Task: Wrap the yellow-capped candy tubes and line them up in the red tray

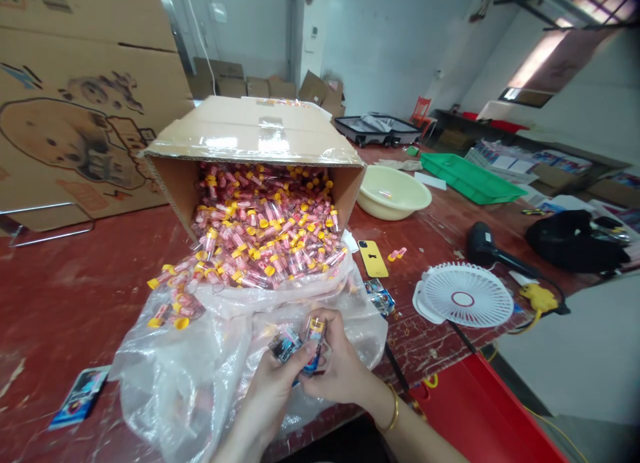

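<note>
A cardboard box [260,126] lies on its side on the red table [75,296], spilling several small clear tubes with yellow caps [260,243] onto a clear plastic bag [190,363]. Near the front edge my left hand [273,386] and my right hand [340,366] meet over the bag. My left hand pinches a small printed card or packet [285,343]. My right hand's fingers are closed around a small tube with a yellow cap [315,333]. A gold bangle [393,410] sits on my right wrist.
A cream bowl [393,193], a green tray [470,176], a yellow phone [373,258], a white fan [463,295], a black handheld tool [487,248] and a black bag [575,240] lie to the right. A printed card [80,396] lies front left. A large carton [85,96] stands at left. A red bin [480,416] is below.
</note>
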`<state>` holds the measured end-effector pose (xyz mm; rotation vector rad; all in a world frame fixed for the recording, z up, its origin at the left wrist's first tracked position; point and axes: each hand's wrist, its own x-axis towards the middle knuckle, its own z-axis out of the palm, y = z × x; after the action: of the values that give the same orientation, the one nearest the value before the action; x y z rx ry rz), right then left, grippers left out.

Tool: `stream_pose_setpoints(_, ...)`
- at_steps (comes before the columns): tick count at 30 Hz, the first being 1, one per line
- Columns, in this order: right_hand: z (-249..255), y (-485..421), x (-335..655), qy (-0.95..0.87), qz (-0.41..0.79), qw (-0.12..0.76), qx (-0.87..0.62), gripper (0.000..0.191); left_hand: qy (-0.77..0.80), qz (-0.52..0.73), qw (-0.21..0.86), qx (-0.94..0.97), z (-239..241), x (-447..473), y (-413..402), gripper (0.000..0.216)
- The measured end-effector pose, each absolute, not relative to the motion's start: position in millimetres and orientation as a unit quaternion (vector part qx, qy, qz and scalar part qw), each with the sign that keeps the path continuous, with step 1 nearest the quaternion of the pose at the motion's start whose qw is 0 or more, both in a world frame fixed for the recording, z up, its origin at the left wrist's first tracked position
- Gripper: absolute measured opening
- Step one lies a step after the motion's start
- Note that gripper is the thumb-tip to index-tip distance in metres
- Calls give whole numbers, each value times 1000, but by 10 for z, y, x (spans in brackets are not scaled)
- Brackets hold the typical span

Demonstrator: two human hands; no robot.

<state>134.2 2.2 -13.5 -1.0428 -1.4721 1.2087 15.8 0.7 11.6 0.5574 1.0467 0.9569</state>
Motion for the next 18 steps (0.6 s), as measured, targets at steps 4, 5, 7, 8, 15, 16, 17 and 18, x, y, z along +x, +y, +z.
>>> stream_pose_setpoints(4, -165, 8, 1345, -600, 500, 467, -415, 60, 471, 435, 722, 261, 100, 143, 0, 32)
stream_pose_setpoints(5, -171, 2, 1348, -600, 501, 467, -414, 60, 470, 436, 721, 263, 93, 140, 1, 32)
stream_pose_setpoints(7, -180, -4, 1363, -595, 504, 468, -415, 61, 471, 436, 719, 266, 80, 132, 7, 34)
stream_pose_setpoints(8, -181, 1, 1376, -592, 507, 470, -415, 61, 473, 435, 717, 269, 74, 130, 10, 34)
stream_pose_setpoints(15, -121, 31, 1703, -500, 556, 536, -391, 23, 505, 377, 706, 324, 78, 229, -26, 37)
stream_pose_setpoints(16, -128, -29, 1830, -474, 535, 568, -408, 18, 508, 364, 712, 321, 82, 258, -30, 38)
stream_pose_setpoints(17, -150, -122, 1989, -445, 510, 597, -431, 17, 510, 352, 721, 310, 82, 286, -27, 38)
stream_pose_setpoints(18, -194, -251, 2182, -410, 486, 618, -462, 18, 510, 344, 732, 293, 79, 310, -17, 38)
